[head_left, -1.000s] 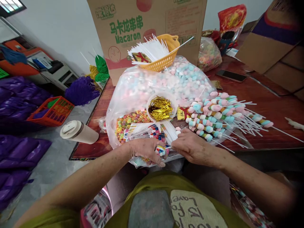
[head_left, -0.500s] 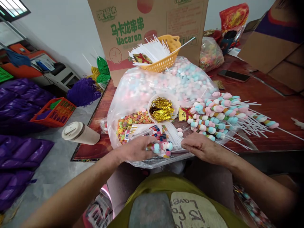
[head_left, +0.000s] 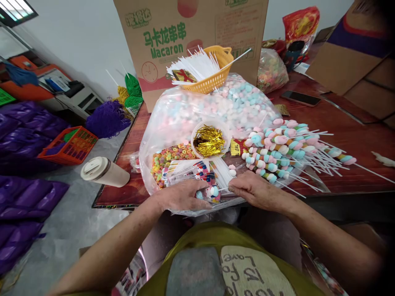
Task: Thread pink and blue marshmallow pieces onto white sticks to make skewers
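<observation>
My left hand (head_left: 182,195) is closed around a skewer of marshmallows (head_left: 213,191) in a clear printed bag, low over the table edge. Its thumb and fingers cover part of the candy. To the right, my right hand (head_left: 257,190) pinches the white stick end of the same skewer. Just behind my left hand lies a stack of printed clear bags (head_left: 197,169). White sticks (head_left: 222,174) lie between the hands, beside loose marshmallows (head_left: 232,168). Colourful ring candies (head_left: 166,158) lie behind the bags. A round tub (head_left: 194,144) holds gold twist ties (head_left: 210,140).
Finished marshmallow skewers (head_left: 274,150) are piled at right, near a phone (head_left: 300,98). A big plastic bag of marshmallows (head_left: 173,107) fills the middle, with a yellow basket (head_left: 217,80) of sticks behind. A lidded cup (head_left: 106,172) lies tilted at the left edge. Cardboard boxes (head_left: 200,28) stand behind.
My left hand has shifted slightly right over the bagged skewer, and its fingers cover the candy differently. My right hand has come slightly left, still pinching the stick. The view has shifted a little.
</observation>
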A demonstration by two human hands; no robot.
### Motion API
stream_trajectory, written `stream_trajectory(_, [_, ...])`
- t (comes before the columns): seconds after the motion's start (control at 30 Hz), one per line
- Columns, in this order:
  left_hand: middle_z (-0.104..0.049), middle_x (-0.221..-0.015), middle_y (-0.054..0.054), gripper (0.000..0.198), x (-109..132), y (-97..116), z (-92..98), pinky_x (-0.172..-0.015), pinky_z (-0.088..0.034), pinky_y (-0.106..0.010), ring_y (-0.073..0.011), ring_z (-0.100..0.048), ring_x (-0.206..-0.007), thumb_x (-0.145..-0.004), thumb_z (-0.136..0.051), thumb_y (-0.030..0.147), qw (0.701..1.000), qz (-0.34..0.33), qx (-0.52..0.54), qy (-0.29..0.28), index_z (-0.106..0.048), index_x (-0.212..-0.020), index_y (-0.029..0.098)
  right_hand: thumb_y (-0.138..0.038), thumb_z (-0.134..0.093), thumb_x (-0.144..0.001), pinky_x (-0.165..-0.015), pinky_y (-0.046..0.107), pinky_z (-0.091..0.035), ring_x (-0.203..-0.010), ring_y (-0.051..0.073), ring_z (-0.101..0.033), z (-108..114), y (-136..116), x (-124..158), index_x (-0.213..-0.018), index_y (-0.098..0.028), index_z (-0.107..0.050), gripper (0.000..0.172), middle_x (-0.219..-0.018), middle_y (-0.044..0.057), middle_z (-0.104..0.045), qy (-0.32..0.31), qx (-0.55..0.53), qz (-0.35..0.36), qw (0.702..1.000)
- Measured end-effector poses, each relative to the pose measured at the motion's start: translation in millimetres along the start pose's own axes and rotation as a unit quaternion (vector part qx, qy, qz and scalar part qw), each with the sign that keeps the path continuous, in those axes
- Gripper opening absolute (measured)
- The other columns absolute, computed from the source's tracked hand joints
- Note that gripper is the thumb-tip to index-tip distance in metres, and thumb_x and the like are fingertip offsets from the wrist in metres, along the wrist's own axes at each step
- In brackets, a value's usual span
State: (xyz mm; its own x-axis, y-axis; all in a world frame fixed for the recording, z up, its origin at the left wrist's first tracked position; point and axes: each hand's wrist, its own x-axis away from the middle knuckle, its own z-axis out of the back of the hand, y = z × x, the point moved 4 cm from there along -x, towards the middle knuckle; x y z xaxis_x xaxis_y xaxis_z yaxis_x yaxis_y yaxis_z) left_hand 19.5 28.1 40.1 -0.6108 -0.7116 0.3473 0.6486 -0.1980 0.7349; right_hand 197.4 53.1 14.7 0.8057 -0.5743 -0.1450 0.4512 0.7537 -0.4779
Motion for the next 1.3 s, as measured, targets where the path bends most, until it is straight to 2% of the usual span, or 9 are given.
stream_trajectory(0.17, [-0.065, -0.092, -0.001, 0.033, 6.2, -4.6, -11.5, -0.074, -0.043, -0.022, -0.0147, -0.057, -0.081, -0.084, -0.052, 0.038, 0.998, 0.004, 0.014, 0.067, -0.06, -0.107, 0.017, -0.022, -0.039, -0.09, -0.078, 0.032, -0.033, -0.092, 0.021, -0.049, 16.5, -11.3, -7.9, -0.106, -0.014, -0.061, 0.028, -0.103, 0.012, -0.059, 0.165, 0.042, 0.015, 0.985])
stream_trajectory(0.33, [-0.067, -0.09, -0.001, 0.03, 5.1, -1.2, -20.4, -0.07, -0.043, -0.023, -0.0157, -0.059, -0.078, -0.082, -0.054, 0.034, 0.996, 0.032, -0.039, 0.069, -0.061, -0.107, 0.019, -0.014, -0.043, -0.084, -0.078, 0.037, -0.031, -0.082, 0.021, -0.052, 9.9, -34.5, -27.5, -0.082, -0.016, -0.063, 0.021, -0.084, 0.007, -0.062, -0.041, 0.102, 0.013, 0.994])
stream_trajectory(0.43, [-0.068, -0.092, -0.004, 0.029, 5.9, -0.9, -18.5, -0.071, -0.044, -0.026, -0.0196, -0.061, -0.082, -0.08, -0.056, 0.034, 0.989, 0.049, -0.12, 0.07, -0.062, -0.104, 0.019, -0.013, -0.041, -0.084, -0.079, 0.039, -0.032, -0.082, 0.022, -0.054, 3.4, -36.8, -30.7, -0.084, -0.014, -0.06, 0.02, -0.084, 0.009, -0.062, -0.099, 0.124, -0.024, 0.987])
stream_trajectory(0.63, [-0.067, -0.097, -0.005, 0.027, 8.7, -14.6, -12.6, -0.078, -0.043, -0.026, -0.0188, -0.059, -0.087, -0.086, -0.047, 0.033, 0.988, 0.026, -0.125, 0.093, -0.059, -0.106, 0.02, -0.015, -0.035, -0.086, -0.072, 0.033, -0.037, -0.076, 0.018, -0.05, -0.8, -17.8, -19.4, -0.086, -0.016, -0.051, 0.017, -0.083, 0.007, -0.057, 0.018, -0.007, -0.054, 0.998])
stream_trajectory(0.77, [-0.066, -0.096, -0.002, 0.025, 7.4, -23.8, -11.7, -0.081, -0.043, -0.024, -0.016, -0.058, -0.088, -0.087, -0.045, 0.032, 0.996, -0.008, -0.04, 0.074, -0.06, -0.103, 0.019, -0.025, -0.034, -0.089, -0.064, 0.026, -0.041, -0.069, 0.014, -0.049, 5.9, 5.1, -10.8, -0.079, -0.018, -0.047, 0.018, -0.075, 0.002, -0.054, 0.083, -0.188, -0.134, 0.969])
stream_trajectory(0.9, [-0.064, -0.104, -0.003, 0.032, 8.3, -31.1, -11.4, -0.088, -0.041, -0.028, -0.0171, -0.056, -0.096, -0.086, -0.049, 0.034, 0.994, -0.003, 0.035, 0.1, -0.057, -0.112, 0.018, -0.03, -0.042, -0.09, -0.073, 0.029, -0.044, -0.083, 0.016, -0.055, 25.0, 8.8, 4.1, -0.106, -0.017, -0.049, 0.022, -0.093, 0.006, -0.059, 0.181, -0.15, -0.136, 0.962])
stream_trajectory(1.07, [-0.061, -0.111, -0.006, 0.046, 12.5, -31.1, -13.7, -0.085, -0.044, -0.029, -0.0166, -0.056, -0.096, -0.084, -0.053, 0.037, 0.988, -0.019, 0.134, 0.079, -0.047, -0.126, 0.019, -0.021, -0.042, -0.09, -0.08, 0.031, -0.043, -0.095, 0.018, -0.055, 21.7, -4.1, 11.8, -0.102, -0.017, -0.056, 0.018, -0.1, 0.009, -0.06, 0.166, -0.061, -0.015, 0.984])
stream_trajectory(1.17, [-0.063, -0.101, -0.005, 0.043, 11.4, -22.4, -15.1, -0.077, -0.045, -0.026, -0.0145, -0.058, -0.084, -0.086, -0.05, 0.04, 0.984, -0.037, 0.17, 0.036, -0.05, -0.122, 0.016, -0.019, -0.039, -0.091, -0.073, 0.029, -0.043, -0.083, 0.016, -0.054, 11.3, -8.4, 5.1, -0.092, -0.017, -0.057, 0.017, -0.085, 0.007, -0.059, 0.154, -0.07, -0.005, 0.985])
stream_trajectory(1.3, [-0.063, -0.094, -0.004, 0.039, 5.1, -13.1, -16.5, -0.076, -0.044, -0.024, -0.0141, -0.055, -0.083, -0.085, -0.051, 0.044, 0.989, -0.04, 0.13, 0.054, -0.057, -0.108, 0.014, -0.017, -0.037, -0.09, -0.071, 0.028, -0.042, -0.079, 0.016, -0.053, -0.8, -18.1, -6.6, -0.093, -0.017, -0.054, 0.017, -0.084, 0.006, -0.059, 0.137, -0.093, 0.005, 0.986])
